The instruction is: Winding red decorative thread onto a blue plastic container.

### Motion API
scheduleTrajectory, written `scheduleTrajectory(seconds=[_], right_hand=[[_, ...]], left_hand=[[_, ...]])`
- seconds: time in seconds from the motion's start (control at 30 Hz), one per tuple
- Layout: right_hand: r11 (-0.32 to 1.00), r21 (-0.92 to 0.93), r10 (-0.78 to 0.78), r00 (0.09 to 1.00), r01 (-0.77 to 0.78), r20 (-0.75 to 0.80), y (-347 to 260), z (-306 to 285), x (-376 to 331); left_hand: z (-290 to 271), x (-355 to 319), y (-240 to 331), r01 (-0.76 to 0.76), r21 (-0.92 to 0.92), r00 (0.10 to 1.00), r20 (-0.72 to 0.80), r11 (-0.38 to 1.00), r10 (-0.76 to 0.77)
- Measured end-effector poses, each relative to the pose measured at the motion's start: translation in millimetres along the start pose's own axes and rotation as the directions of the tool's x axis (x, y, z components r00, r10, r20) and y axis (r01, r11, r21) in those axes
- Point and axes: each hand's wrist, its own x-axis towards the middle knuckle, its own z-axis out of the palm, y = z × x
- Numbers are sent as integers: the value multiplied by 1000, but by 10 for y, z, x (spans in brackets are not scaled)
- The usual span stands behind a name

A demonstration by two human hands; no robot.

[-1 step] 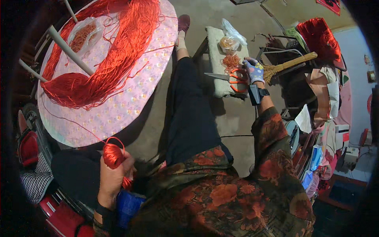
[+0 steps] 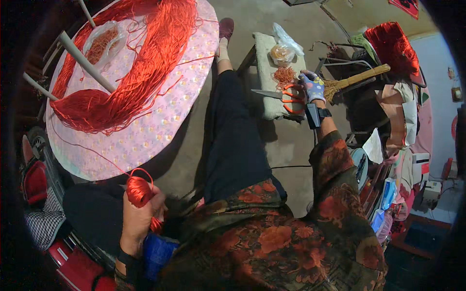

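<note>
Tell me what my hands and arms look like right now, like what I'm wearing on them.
Your right hand wears a pale purple glove with light and yellow spots; its wrist has a black strap with a grey, boxy unit. Your left hand is ungloved, with a black band at the wrist. The right sleeve is dark with reddish flowers.

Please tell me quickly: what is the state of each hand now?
Left hand: closed, holding the ball of red thread.
Right hand: at the scissors; whether it grips them cannot be told.
</note>
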Motion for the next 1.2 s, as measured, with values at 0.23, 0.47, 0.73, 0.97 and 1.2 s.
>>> scheduleTrajectory(seconds=[0.23,0.47,0.73,0.97,1.2], right_hand=[[929,-365,-42,997,63,66,-374,120,33],[824,-565,57,987,37,148,-652,237,-19],[968,-250,-45,995,21,-93,-266,109,240],[918,-384,-60,993,95,100,-265,107,237],[942,-297,-174,984,153,-45,-262,48,33]], left_hand=[[-22,14,-26,-12,-29,1000,20,999,13],[-39,7,-29,-10,-35,1000,17,999,11],[-28,8,-2,-16,-43,1000,17,999,17],[-51,6,-37,-19,-58,999,30,998,21],[-78,33,-92,-31,-83,999,37,996,34]])
